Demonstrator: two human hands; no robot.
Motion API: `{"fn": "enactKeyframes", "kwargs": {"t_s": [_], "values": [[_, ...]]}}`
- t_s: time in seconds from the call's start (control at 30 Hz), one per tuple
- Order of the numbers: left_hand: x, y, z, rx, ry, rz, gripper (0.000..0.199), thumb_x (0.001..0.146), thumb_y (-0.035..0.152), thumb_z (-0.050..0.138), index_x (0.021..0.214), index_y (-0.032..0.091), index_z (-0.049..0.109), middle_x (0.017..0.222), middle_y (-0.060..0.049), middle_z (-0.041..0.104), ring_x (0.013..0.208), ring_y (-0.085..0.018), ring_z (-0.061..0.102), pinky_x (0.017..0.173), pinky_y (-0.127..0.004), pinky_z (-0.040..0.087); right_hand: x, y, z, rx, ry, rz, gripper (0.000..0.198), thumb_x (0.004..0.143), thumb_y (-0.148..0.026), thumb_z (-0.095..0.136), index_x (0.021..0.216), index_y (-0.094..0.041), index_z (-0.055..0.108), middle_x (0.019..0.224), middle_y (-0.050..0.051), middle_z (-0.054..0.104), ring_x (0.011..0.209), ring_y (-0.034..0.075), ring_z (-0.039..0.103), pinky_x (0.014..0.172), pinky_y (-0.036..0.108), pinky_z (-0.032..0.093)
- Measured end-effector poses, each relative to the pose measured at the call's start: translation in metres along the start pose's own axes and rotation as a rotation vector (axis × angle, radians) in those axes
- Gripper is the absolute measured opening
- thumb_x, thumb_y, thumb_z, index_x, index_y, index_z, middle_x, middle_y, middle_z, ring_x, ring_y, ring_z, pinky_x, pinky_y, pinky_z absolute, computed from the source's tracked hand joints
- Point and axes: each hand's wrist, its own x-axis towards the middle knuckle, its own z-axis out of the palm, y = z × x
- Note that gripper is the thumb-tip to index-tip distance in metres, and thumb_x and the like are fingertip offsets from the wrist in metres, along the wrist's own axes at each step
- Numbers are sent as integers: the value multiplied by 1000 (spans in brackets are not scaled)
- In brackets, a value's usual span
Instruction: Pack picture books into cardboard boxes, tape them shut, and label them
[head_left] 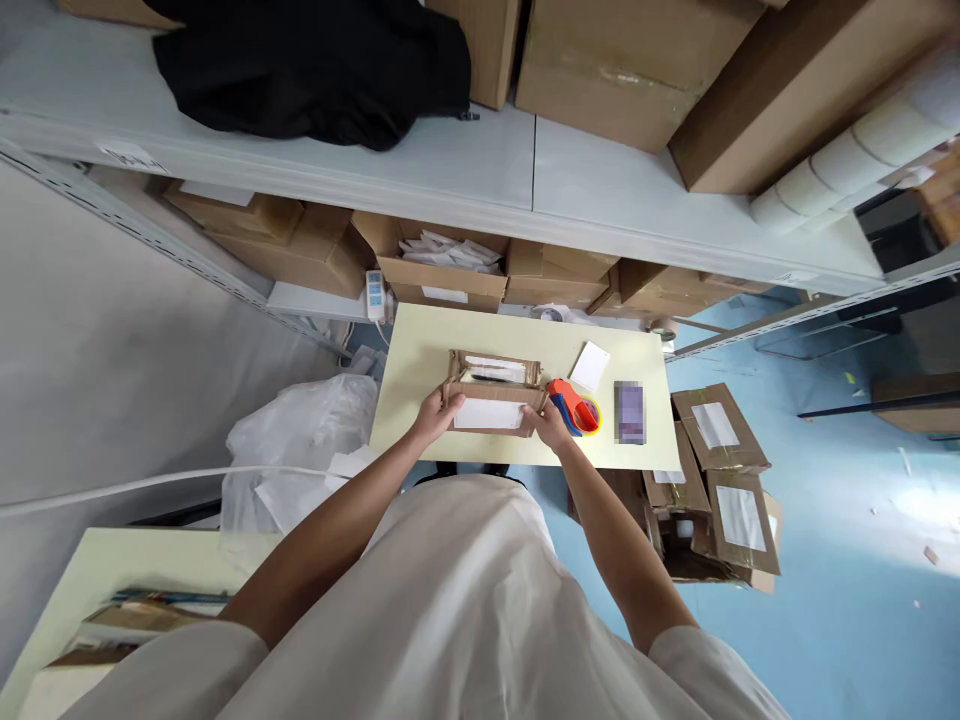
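My left hand (pixel 435 415) grips the left end of a small brown cardboard box (pixel 449 424), thumb on its near face. At the right end my right hand (pixel 550 424) is closed on the same box. A white label (pixel 487 413) covers most of the face towards me. Just behind lies another taped brown cardboard piece (pixel 533 372) with a white patch; whether it is a separate box or part of this one, I cannot tell. Beside my right hand rests a red and blue tape dispenser (pixel 573 405) with a yellow-edged roll.
On the pale yellow table (pixel 409 335) lie a white card (pixel 590 366) and a blurred purple item (pixel 631 412). Shelving (pixel 480 175) with cartons spans the back. Labelled boxes (pixel 716 428) are piled at the right, and a clear plastic bag (pixel 296 420) sits at the left.
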Motion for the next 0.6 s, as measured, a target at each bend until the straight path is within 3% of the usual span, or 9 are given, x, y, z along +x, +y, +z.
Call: {"fn": "enactKeyframes", "kwargs": {"t_s": [0.17,0.3,0.47,0.6], "values": [[10,33,-8,-43,-19,83,45,73,48,62,102,15,60,100,-10,68,92,-22,64,79,-33,50,-1,-34,-17,-63,117,201,45,85,-56,44,94,-17,64,99,12,71,93,25,66,76,33,53],[13,36,-6,-59,-61,53,40,74,48,59,98,16,63,92,-7,68,86,-22,63,75,-31,49,0,-43,-21,-91,142,316,43,84,-58,42,86,-19,61,91,11,70,85,23,65,69,32,52],[18,27,-3,-47,-21,26,32,73,48,58,82,17,64,86,-6,65,80,-21,61,69,-30,47,5,-43,-16,65,154,254,35,73,-49,62,92,-20,57,99,8,69,86,20,65,66,27,52],[20,15,-5,-47,-7,5,31,74,47,56,82,18,62,82,-5,63,78,-19,58,69,-29,46,5,-42,-10,152,130,212,39,71,-51,64,91,-18,57,92,7,69,83,20,64,67,29,52]]}}
